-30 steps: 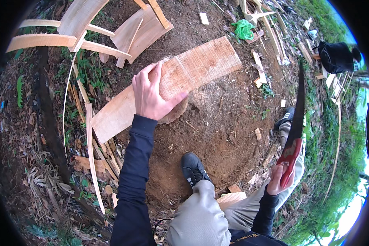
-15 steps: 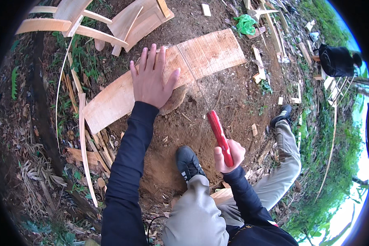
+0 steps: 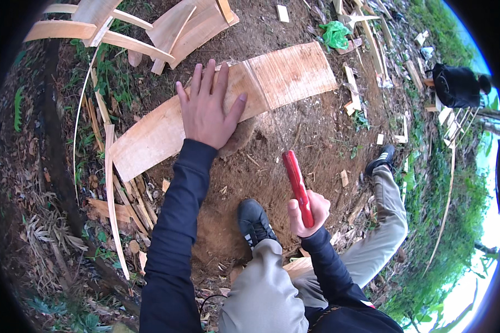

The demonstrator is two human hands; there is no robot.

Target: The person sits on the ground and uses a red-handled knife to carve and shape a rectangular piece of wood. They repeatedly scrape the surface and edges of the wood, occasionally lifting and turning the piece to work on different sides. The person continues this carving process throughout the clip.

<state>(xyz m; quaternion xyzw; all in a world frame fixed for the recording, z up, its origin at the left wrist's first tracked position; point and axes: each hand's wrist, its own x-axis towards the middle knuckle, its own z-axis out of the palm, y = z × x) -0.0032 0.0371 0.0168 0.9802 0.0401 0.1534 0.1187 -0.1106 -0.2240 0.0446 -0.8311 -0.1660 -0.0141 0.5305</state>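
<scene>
A pale wooden board (image 3: pixel 150 137) lies slantwise over a wood stump (image 3: pixel 240 137), which shows only partly beneath it. My left hand (image 3: pixel 210 114) presses flat on the board with fingers spread, left of a cut line running across it. My right hand (image 3: pixel 311 212) is wrapped round the red handle of a hand saw (image 3: pixel 295 180). The thin, blurred blade reaches from the handle up to the near end of the cut line. Right of that line, the board's end piece sits at a slight angle to the rest.
Joined wooden pieces (image 3: pixel 97 25) stand at the upper left. A green plastic bag (image 3: pixel 334 35) and wood offcuts (image 3: pixel 351 89) lie on the soil to the upper right. My left shoe (image 3: pixel 255 223) is below the board. A black bag (image 3: pixel 455 86) sits farther right.
The saw has shifted only slightly. At the cut line the gap looks a little wider, and the right end piece is more angled. My left hand remains flat on the board.
</scene>
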